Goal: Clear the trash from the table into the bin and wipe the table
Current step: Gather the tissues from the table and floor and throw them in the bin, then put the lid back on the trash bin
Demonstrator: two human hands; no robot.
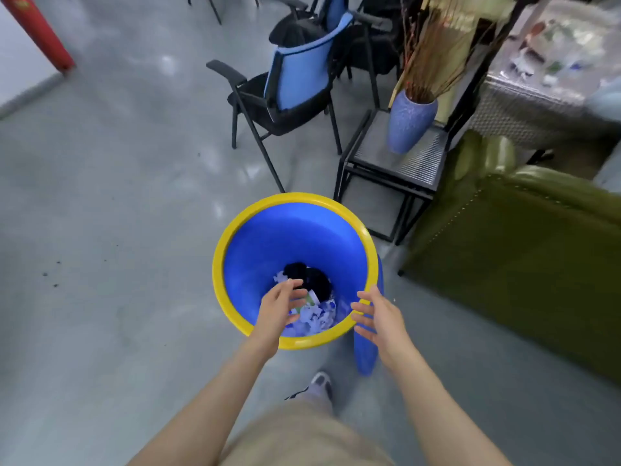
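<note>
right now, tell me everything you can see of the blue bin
The blue bin is a round, smooth container that looks like plastic, with a yellow rim and walls tapering down to a narrower base. It stands upright and open on the grey floor, beside a black metal stand. Torn pale paper scraps and something black lie at its bottom. The left hand hovers over its mouth; the right hand is at the near right rim, contact unclear.

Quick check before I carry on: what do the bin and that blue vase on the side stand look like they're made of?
Bin: most likely moulded plastic, a smooth blue wall with a soft sheen and a separate glossy yellow rim.
Vase: probably glazed ceramic, speckled blue with a slight gloss; the blur leaves it open.
Stand: thin black metal-looking frame with a mesh top.
</note>
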